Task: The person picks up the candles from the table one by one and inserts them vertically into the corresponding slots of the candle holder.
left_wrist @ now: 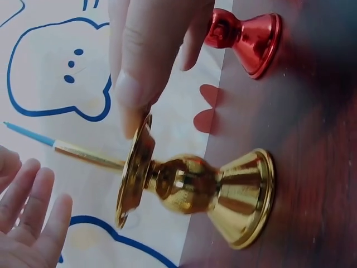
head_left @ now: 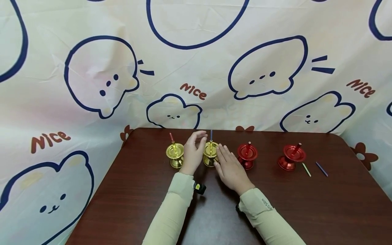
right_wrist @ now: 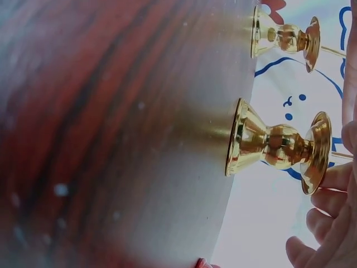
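Observation:
A gold candle holder (head_left: 210, 160) stands upright on the table with a thin blue candle (head_left: 211, 135) in its central tube. My left hand (head_left: 193, 151) hovers to the left of this candle, its fingers loosely bent and apart from it. On the other side, my right hand (head_left: 231, 168) reaches in with fingers extended, the fingertips touching the edge of the holder's dish (left_wrist: 136, 167). Its thumb lies apart from the index finger. A second gold candle holder (head_left: 175, 160) with a red candle (head_left: 171, 137) is left of my left hand.
Two red candle holders stand to the right, one (head_left: 247, 153) beside my right hand and another (head_left: 291, 158) farther off. Past them lie a yellowish-green candle (head_left: 306, 169) and a blue candle (head_left: 322, 169). A printed cloth (head_left: 214, 68) hangs behind the dark wooden table (head_left: 134, 204).

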`<state>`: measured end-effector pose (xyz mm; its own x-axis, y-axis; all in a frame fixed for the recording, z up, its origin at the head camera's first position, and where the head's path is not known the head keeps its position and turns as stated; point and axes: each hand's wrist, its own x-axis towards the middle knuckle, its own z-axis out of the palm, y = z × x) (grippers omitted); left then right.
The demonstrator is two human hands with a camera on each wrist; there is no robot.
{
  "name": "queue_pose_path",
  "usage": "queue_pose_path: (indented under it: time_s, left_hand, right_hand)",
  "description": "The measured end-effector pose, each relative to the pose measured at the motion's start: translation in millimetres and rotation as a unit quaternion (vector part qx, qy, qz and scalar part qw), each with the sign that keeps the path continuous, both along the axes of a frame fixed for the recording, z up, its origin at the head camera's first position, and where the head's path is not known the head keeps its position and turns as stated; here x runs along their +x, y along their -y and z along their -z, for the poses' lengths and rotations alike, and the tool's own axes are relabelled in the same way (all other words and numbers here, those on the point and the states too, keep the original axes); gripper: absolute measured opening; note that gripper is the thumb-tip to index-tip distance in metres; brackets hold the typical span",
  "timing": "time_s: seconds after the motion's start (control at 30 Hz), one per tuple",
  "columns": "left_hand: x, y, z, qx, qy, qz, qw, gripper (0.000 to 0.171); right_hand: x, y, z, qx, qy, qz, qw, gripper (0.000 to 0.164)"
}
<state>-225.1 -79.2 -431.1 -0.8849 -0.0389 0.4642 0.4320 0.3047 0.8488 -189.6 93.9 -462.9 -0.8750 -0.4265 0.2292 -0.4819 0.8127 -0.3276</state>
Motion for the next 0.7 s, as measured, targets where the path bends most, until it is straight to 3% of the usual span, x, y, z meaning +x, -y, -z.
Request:
queue_pose_path:
  time_s: [0.17, 0.5, 0.6, 0.7]
  left_hand:
    - [6.9, 6.9, 0.7, -0.009, -0.011, -0.006, 0.9999, 0.022]
    - [23.9, 12.5, 2.0, -0.063, -0.012, 0.003, 0.9979, 0.022]
    - [28.2, 12.0, 2.2, -0.094, -0.021, -0.001, 0.9954, 0.021]
    - [31.5, 10.2, 1.2, -0.154, -0.054, -0.016, 0.9865, 0.020]
  right_hand:
    - [0.1, -0.1, 2.1, -0.010, -0.013, 0.001, 1.000, 0.058]
    - [11.2, -3.7, -7.1, -0.101, -0.120, 0.010, 0.988, 0.039]
    - [16.1, -8.2, -12.6, -0.122, -0.141, 0.013, 0.982, 0.037]
    - [20.3, -14.1, -18.5, -0.142, -0.153, 0.017, 0.978, 0.034]
